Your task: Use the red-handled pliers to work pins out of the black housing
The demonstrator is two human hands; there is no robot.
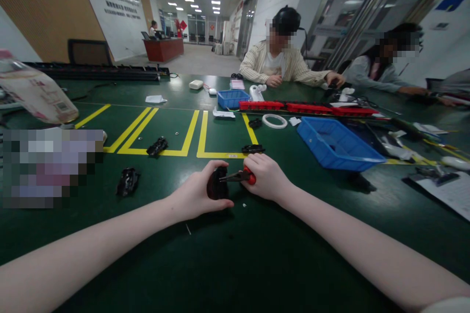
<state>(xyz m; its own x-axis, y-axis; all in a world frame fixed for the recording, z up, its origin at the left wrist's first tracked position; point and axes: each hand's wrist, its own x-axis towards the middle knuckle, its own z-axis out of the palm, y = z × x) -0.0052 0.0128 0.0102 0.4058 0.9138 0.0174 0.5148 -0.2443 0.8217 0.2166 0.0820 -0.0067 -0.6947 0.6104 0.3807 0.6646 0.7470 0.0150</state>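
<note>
My left hand [196,194] is closed round a small black plastic part [216,183] and holds it down on the green table [235,254]. My right hand [267,176] grips a red-handled tool [240,176] whose dark tip points left into the black part. Both hands meet near the table's middle, just below a yellow floor-tape line. More black parts lie close by: one [253,148] just above my right hand, one [157,146] on the yellow line to the left, and another [127,181] further left.
A blue bin [336,144] stands to the right, a smaller blue bin [232,99] and red trays [290,106] further back. Two other people sit at the far side. A white ring [274,121], papers [446,190] at right, and a plastic bag [35,90] at left lie on the table.
</note>
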